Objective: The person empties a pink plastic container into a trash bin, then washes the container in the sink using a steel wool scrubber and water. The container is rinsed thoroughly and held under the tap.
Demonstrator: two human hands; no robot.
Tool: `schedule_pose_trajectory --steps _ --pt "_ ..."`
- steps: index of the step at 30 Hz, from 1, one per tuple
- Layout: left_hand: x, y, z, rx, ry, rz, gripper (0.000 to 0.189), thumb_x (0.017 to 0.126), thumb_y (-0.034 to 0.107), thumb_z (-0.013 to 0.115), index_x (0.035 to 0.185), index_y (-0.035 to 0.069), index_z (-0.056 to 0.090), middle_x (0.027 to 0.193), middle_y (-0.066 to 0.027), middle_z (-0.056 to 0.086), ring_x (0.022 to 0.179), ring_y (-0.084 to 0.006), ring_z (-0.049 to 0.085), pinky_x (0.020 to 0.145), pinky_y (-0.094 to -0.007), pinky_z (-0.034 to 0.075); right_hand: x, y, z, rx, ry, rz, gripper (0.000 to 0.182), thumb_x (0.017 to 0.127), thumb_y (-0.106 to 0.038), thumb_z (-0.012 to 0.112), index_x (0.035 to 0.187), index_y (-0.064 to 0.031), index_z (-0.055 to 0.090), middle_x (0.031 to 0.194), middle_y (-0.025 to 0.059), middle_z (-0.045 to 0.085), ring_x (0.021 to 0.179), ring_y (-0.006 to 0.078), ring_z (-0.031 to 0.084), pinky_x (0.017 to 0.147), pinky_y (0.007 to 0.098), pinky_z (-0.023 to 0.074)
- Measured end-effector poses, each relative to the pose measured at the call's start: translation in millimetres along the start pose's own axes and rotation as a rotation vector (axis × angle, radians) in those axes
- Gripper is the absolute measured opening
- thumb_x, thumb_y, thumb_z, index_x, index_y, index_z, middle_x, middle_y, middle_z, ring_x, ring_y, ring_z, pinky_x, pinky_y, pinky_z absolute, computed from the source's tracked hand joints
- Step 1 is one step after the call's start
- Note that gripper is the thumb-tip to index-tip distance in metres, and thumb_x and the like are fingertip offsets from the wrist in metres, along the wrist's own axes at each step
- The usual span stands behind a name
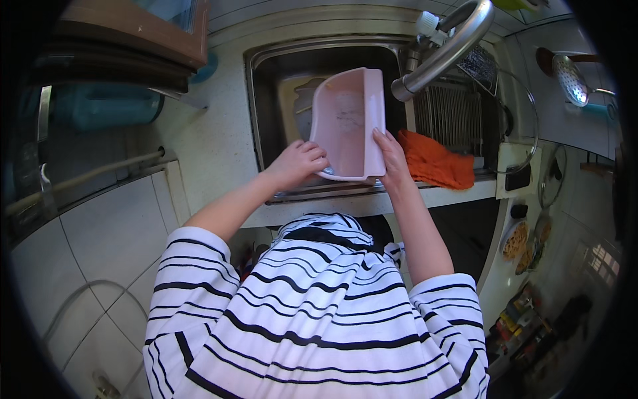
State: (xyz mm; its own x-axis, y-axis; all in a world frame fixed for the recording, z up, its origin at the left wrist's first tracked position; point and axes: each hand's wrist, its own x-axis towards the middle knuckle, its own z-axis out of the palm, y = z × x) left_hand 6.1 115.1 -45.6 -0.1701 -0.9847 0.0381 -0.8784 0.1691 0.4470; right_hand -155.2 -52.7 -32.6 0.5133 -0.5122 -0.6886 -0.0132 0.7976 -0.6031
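A pink plastic bin [349,124] is held tilted over the stainless steel sink [269,65], its inside wet with some dark marks. My right hand [391,154] grips the bin's right rim, thumb on the outer face. At the bin's lower left edge, my left hand [299,164] has its fingers curled on a small shiny, bluish thing, perhaps a scrubber, pressed to the rim. Behind the bin, brownish water and a greyish thing [303,107] show in the basin. An orange cloth [438,162] lies just right of my right hand.
A curved metal faucet [443,55] arches over the sink's right side. Beyond it are a dish rack [448,114] and a grater [478,67]. A skimmer [570,80] hangs on the right wall. A wooden-framed cabinet [144,30] juts in at upper left, above a teal container [109,107].
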Motion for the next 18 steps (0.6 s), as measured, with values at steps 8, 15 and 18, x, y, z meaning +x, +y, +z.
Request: schedule_pose_trajectory --steps 8,15,18 --pt "4 17 10 -0.041 0.048 0.067 0.018 0.061 0.01 0.061 0.078 0.013 0.057 0.08 -0.0012 0.053 0.081 -0.0201 0.054 0.07 -0.0331 0.043 -15 -39 12 -0.441 0.085 0.088 0.078 0.076 -0.023 0.067 0.135 0.006 0.026 0.112 0.0151 0.055 0.092 0.02 0.058 0.074 0.0303 0.047" --pt "26 76 21 -0.218 0.103 -0.124 0.02 0.061 0.006 0.061 0.081 0.006 0.056 0.083 -0.006 0.054 0.081 -0.0256 0.052 0.067 -0.0371 0.044 -21 19 16 -0.745 0.416 -0.587 0.062 0.076 -0.009 0.063 0.129 0.0056 0.034 0.122 0.0208 0.048 0.113 0.0272 0.047 0.096 0.0331 0.037" --pt "33 88 23 -0.232 0.073 -0.183 0.022 0.063 0.007 0.062 0.084 0.005 0.057 0.084 -0.0073 0.055 0.081 -0.0269 0.053 0.068 -0.0382 0.044 -30 36 11 -0.784 0.488 -0.637 0.056 0.073 0.005 0.046 0.128 0.0057 0.036 0.123 0.0214 0.048 0.115 0.0279 0.047 0.098 0.0339 0.0355"
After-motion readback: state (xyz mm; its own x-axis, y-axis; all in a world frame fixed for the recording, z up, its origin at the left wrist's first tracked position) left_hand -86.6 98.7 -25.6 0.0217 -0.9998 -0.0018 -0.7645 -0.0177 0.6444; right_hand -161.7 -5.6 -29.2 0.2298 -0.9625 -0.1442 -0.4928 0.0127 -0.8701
